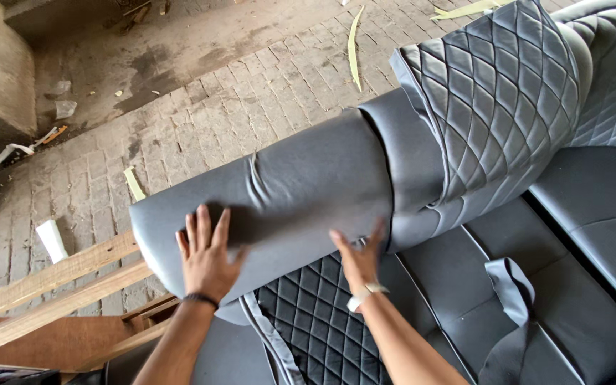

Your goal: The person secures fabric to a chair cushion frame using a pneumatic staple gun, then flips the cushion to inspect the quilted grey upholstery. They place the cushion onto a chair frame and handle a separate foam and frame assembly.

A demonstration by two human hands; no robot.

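On the grey leather roll (279, 192) right below you, both of your hands are lying flat; your left hand (207, 255) is pressing its palm against the near-left part of the roll with its fingers (201, 228) spread wide and pointing up, gripping nothing; your right hand (358, 257) is resting at the roll's lower edge, just left of the seam where the smooth cover is meeting a darker band, its fingers (378, 232) also open and splayed, closed around nothing; you are wearing a dark band on the left wrist and a pale one on the right. The roll itself is lying slantwise, its blunt end pointing toward the lower left and its far end running up to the right, where a diamond-quilted grey panel (500, 100) is wrapping over it; a second quilted piece (315, 314) is showing beneath the roll between your 2 forearms; smooth grey cushions (579, 285) are sitting to the right, with a loose grey strap (511, 285) draped across them. Beyond the roll, the brick floor (201, 121) is stretching away, littered with pale scraps; 2 wooden planks (51, 285) are lying at the lower left, with a small white cylinder (53, 240) just above them on the bricks.
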